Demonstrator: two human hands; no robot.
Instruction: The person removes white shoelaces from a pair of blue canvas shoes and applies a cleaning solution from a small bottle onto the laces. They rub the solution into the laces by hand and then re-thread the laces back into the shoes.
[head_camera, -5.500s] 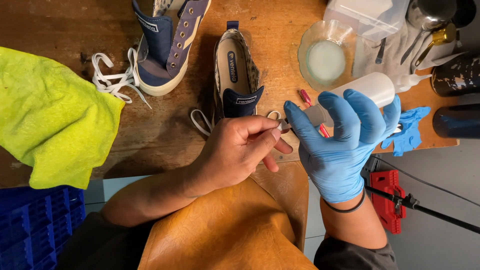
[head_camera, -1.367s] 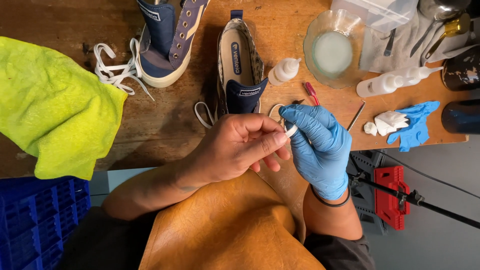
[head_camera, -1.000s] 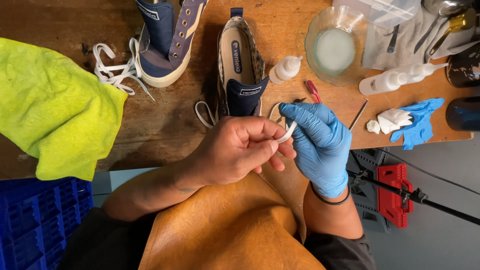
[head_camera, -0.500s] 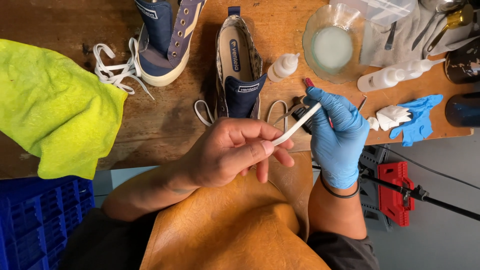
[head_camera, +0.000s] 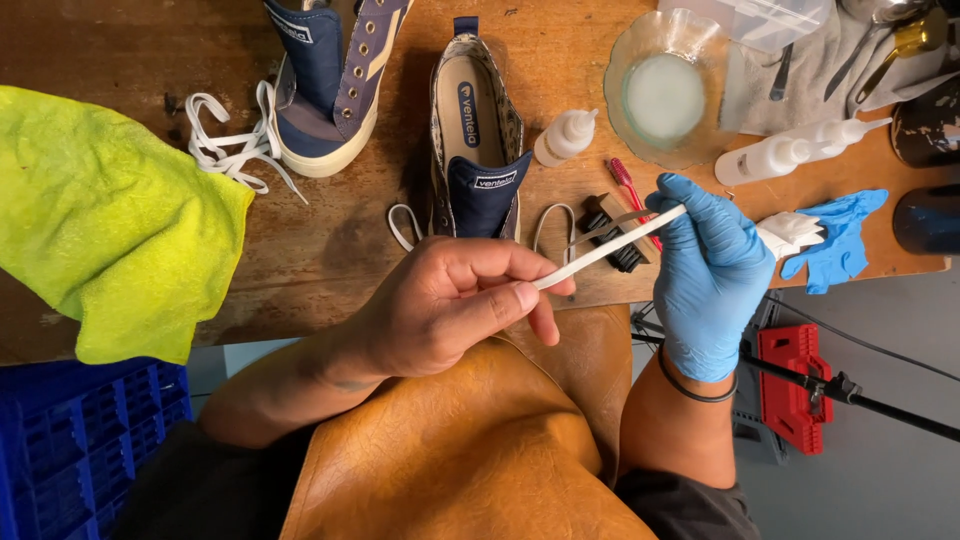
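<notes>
Stretched taut, a white lace (head_camera: 610, 247), just above the near edge of the bench (head_camera: 330, 250). Pinched at its lower end between thumb and forefinger of the bare left hand (head_camera: 440, 310), other fingers curled in; gripped at its upper end inside the closed, blue-gloved right hand (head_camera: 710, 280). Looked like a lace being drawn straight between two grips; called for both pinches to stay firm in any further pull. Directly behind lay a dark brush (head_camera: 612, 228) and a red toothbrush (head_camera: 630, 190), close enough to snag. Further back stood an unlaced navy shoe (head_camera: 478, 150), a small bottle (head_camera: 565, 137) and a glass bowl (head_camera: 665, 90). Off to the left, a yellow cloth (head_camera: 110, 220).
</notes>
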